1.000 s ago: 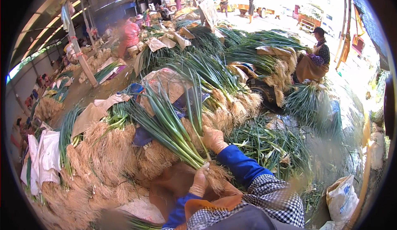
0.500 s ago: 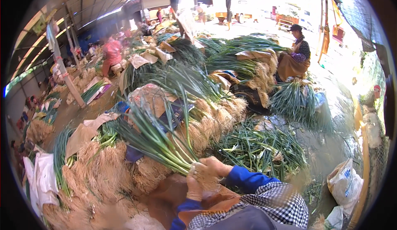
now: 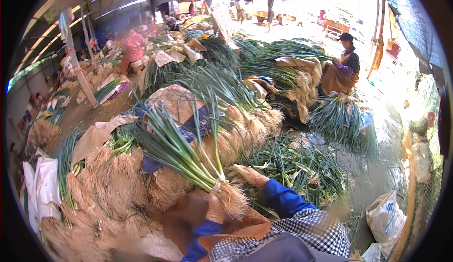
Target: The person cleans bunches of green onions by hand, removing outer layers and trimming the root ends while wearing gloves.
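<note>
One bunch of green onions (image 3: 181, 154) slants across the centre of the frame, its roots (image 3: 233, 200) toward lower centre. Left hand (image 3: 215, 208): fingers closed round it just above the roots. Right hand (image 3: 252, 175): at the root end half a second ago, now drawn off just to the right, fingers outstretched; I see nothing in them, though the palm is hidden. In my judgement, the left hand alone now steadies the bunch.

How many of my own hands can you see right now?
2. Your left hand grips the green onion bunch close above its roots, some fingers hidden; your right hand is open, just right of the bunch.
</note>
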Motion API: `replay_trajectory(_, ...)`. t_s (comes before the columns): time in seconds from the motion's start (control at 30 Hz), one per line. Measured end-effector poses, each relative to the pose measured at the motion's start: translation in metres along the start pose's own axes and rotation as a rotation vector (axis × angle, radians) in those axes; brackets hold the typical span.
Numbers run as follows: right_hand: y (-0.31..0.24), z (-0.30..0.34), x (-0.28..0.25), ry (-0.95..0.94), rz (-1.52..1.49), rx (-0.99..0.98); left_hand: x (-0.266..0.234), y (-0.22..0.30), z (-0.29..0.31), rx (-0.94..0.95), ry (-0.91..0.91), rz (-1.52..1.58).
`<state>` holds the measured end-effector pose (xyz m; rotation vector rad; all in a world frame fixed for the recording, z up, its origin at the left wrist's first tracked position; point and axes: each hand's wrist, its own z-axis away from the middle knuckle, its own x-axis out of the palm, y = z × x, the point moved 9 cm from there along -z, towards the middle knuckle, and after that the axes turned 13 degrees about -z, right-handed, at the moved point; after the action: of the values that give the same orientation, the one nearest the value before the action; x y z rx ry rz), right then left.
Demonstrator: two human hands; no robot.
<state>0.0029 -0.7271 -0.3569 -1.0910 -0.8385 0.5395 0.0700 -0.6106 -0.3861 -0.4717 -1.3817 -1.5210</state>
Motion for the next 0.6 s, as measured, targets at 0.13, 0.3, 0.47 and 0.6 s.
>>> replay_trajectory(0.13, 0.008, -0.028, 0.080, -0.060, -0.118, -0.034, -0.033, 0.012, 0.003, 0.063, -0.026, -0.025)
replay_trajectory(0.3, 0.029, -0.044, 0.053, 0.118, 0.109, 0.028, -0.020, 0.027, 0.028, -0.010, -0.029, -0.161)
replay_trajectory(0.47, 0.010, -0.062, -0.031, 0.343, -0.119, -0.163, 0.015, 0.027, 0.047, -0.030, -0.247, -0.033)
replay_trajectory(0.6, -0.031, -0.040, -0.093, 0.492, 0.243, -0.258, 0.016, 0.043, 0.058, 0.040, -0.351, 0.093)
